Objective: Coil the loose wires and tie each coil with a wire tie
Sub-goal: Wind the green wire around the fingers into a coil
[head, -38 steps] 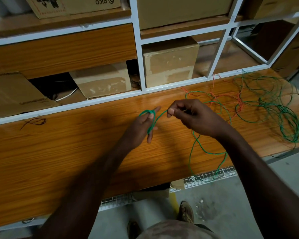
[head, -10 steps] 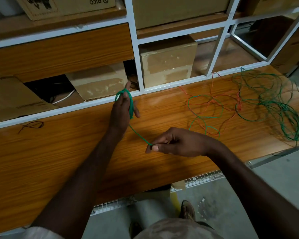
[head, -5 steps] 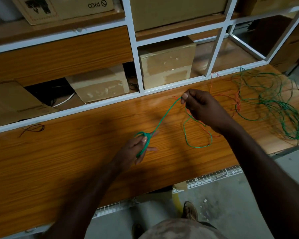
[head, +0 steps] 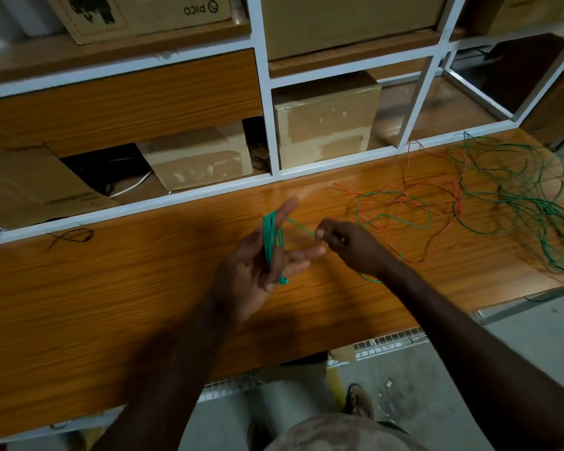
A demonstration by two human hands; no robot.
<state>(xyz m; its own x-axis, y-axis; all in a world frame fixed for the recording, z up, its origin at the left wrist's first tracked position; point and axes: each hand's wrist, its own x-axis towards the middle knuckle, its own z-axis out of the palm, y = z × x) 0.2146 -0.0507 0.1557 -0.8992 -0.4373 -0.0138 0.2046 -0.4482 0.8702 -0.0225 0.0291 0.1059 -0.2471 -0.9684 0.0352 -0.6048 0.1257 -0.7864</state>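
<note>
A coil of green wire [head: 269, 236] is wound in several turns around the spread, straight fingers of my left hand [head: 254, 275], held above the wooden bench [head: 111, 304]. From the coil a short stretch of the same wire runs right to my right hand [head: 349, 245], which pinches it between thumb and forefinger. Past that hand the wire trails in loose loops [head: 394, 219] across the bench. A small dark wire tie [head: 72, 236] lies at the bench's back left.
A tangle of green wires [head: 534, 203] and thin orange wire [head: 404, 198] covers the right end of the bench. Behind stands a white-framed shelf [head: 271, 125] with cardboard boxes [head: 326, 118]. The bench's front edge is near my legs.
My left hand rose and turned palm up with more turns of wire on it. My right hand came down and left from the back, close beside the coil; the wire between them is shorter.
</note>
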